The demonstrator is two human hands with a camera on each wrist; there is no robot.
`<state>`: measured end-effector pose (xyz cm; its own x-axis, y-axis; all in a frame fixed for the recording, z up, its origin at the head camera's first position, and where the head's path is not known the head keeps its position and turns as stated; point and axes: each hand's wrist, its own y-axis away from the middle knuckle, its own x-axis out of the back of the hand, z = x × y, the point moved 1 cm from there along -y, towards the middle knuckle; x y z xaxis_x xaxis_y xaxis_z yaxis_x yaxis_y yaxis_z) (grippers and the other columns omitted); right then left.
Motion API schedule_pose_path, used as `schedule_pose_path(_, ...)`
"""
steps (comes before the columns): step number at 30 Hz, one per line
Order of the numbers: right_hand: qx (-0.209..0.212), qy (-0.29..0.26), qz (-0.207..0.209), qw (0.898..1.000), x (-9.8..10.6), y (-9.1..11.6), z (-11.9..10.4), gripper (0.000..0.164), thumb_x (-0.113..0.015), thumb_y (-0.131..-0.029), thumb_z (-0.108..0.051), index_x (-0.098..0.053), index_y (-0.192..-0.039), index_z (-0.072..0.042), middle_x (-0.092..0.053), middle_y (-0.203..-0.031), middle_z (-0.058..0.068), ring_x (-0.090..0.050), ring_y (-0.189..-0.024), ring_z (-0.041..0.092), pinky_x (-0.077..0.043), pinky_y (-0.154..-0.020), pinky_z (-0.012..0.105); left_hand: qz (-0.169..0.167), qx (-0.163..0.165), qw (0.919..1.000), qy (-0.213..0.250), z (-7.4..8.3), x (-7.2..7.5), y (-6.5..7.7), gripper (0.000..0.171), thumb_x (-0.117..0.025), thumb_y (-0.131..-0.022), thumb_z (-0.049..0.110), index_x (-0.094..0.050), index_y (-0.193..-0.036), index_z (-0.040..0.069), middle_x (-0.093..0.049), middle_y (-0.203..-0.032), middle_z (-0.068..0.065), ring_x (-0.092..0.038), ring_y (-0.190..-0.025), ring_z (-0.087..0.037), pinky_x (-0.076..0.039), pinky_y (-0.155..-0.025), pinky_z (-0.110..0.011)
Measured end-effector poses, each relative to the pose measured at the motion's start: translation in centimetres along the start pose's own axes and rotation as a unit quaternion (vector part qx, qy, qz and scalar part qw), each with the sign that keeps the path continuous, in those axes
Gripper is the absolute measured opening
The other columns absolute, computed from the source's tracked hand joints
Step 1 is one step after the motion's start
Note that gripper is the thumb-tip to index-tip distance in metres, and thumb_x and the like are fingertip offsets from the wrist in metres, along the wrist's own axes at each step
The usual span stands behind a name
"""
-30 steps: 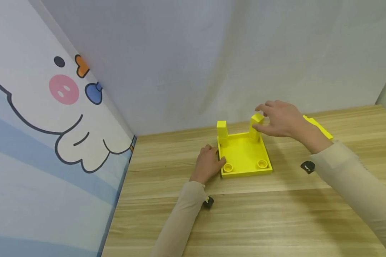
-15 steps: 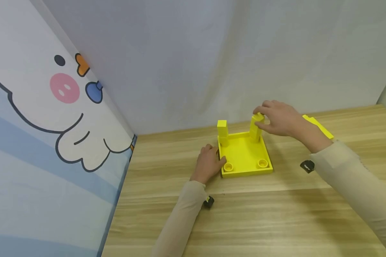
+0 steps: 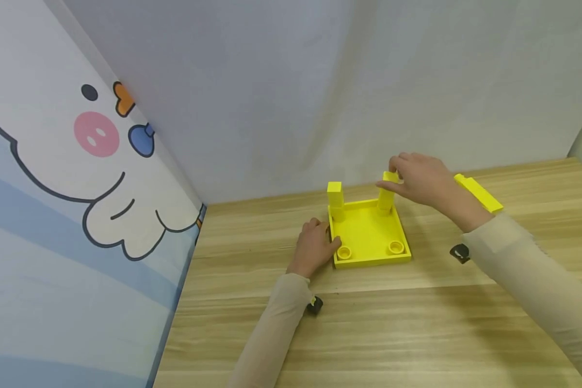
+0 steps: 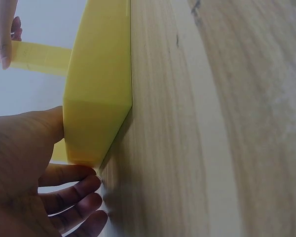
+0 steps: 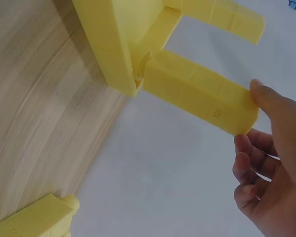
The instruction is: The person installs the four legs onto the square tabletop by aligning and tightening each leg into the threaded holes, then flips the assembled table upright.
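Observation:
A square yellow tray [image 3: 366, 231] with a low rim lies on the wooden table. At its far corners stand two upright square posts: the left post [image 3: 335, 198] and the right post [image 3: 387, 198]. Round sockets mark the near corners, such as the near-right socket [image 3: 396, 247]. My left hand [image 3: 312, 249] grips the tray's left side, thumb over the rim and fingers along the outside. With thumb and fingertips my right hand [image 3: 424, 179] pinches the right post near its top. In the right wrist view this post [image 5: 200, 91] shows small embossed marks, and its base meets the tray's corner.
More yellow block pieces [image 3: 479, 193] lie on the table to the right, partly behind my right wrist. A pale wall [image 3: 271, 108] rises right behind the tray. On the left stands a panel [image 3: 43, 215] with a cartoon print.
The right post has turned about its upright axis, so its top now sits squarer to the tray. My right thumb and fingers have shifted with it. The left hand and tray stay put.

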<state>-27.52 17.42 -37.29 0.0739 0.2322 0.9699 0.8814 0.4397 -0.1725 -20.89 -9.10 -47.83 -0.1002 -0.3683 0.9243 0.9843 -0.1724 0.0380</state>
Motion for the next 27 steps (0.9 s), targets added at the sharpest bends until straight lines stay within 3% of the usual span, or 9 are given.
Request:
schedule_pose_path(4, -0.017, -0.001, -0.014, 1.0, 0.2, 0.1, -0.1, 0.05, -0.066, -0.095, -0.052, -0.065, -0.113, -0.005, -0.072, -0.105, 0.014, -0.064, -0.077, 0.024, -0.053, -0.062, 0.04, -0.002, 0.0, 1.0, -0.001, 0.0, -0.1, 0.0, 0.053, -0.061, -0.098, 0.037, -0.062, -0.137, 0.002, -0.061, -0.127, -0.012, -0.055, -0.112, -0.027, -0.05, -0.099, -0.039)
schedule_pose_path(7, -0.017, 0.004, -0.042, 0.999, 0.7, 0.1, -0.2, 0.054, -0.063, -0.096, -0.052, -0.062, -0.129, -0.01, -0.071, -0.112, 0.014, -0.067, -0.087, 0.026, -0.054, -0.063, 0.041, -0.004, 0.0, 1.0, -0.001, 0.0, 0.0, 0.0, 0.053, -0.06, -0.098, 0.037, -0.061, -0.138, 0.002, -0.061, -0.128, -0.012, -0.054, -0.113, -0.027, -0.05, -0.1, -0.039)
schedule_pose_path(10, 0.011, 0.012, -0.073, 0.997, 1.4, 0.2, -0.2, 0.053, -0.059, -0.096, -0.038, -0.054, -0.144, -0.018, -0.068, -0.114, 0.013, -0.067, -0.096, 0.027, -0.052, -0.063, 0.04, -0.003, 0.002, 1.0, 0.005, -0.1, 0.0, 0.0, 0.053, -0.06, -0.098, 0.036, -0.061, -0.138, 0.001, -0.061, -0.129, -0.013, -0.054, -0.114, -0.028, -0.05, -0.1, -0.04)
schedule_pose_path(13, 0.056, 0.015, -0.088, 0.994, 1.9, 0.2, -0.2, 0.057, -0.056, -0.093, -0.021, -0.051, -0.149, -0.023, -0.064, -0.107, 0.011, -0.062, -0.09, 0.024, -0.048, -0.063, 0.036, 0.003, 0.003, 1.0, 0.008, -0.2, 0.1, 0.0, 0.052, -0.06, -0.098, 0.035, -0.061, -0.137, 0.001, -0.061, -0.128, -0.013, -0.054, -0.114, -0.028, -0.05, -0.1, -0.04)
schedule_pose_path(18, 0.087, 0.016, -0.089, 0.992, 2.0, 0.1, -0.1, 0.051, -0.058, -0.094, -0.016, -0.057, -0.145, -0.021, -0.063, -0.1, 0.01, -0.06, -0.085, 0.022, -0.05, -0.067, 0.038, 0.006, 0.002, 1.0, 0.005, -0.3, 0.2, 0.0, 0.052, -0.06, -0.098, 0.035, -0.062, -0.137, 0.001, -0.061, -0.127, -0.013, -0.055, -0.112, -0.028, -0.05, -0.098, -0.04)
schedule_pose_path(27, 0.058, -0.001, -0.064, 0.996, 1.5, 0.1, 0.1, 0.036, -0.066, -0.099, -0.031, -0.064, -0.127, -0.01, -0.065, -0.099, 0.011, -0.063, -0.085, 0.025, -0.053, -0.066, 0.041, 0.003, 0.006, 1.0, 0.004, -0.2, 0.4, 0.1, 0.053, -0.061, -0.098, 0.035, -0.06, -0.139, 0.001, -0.061, -0.127, -0.013, -0.055, -0.113, -0.028, -0.05, -0.099, -0.04)
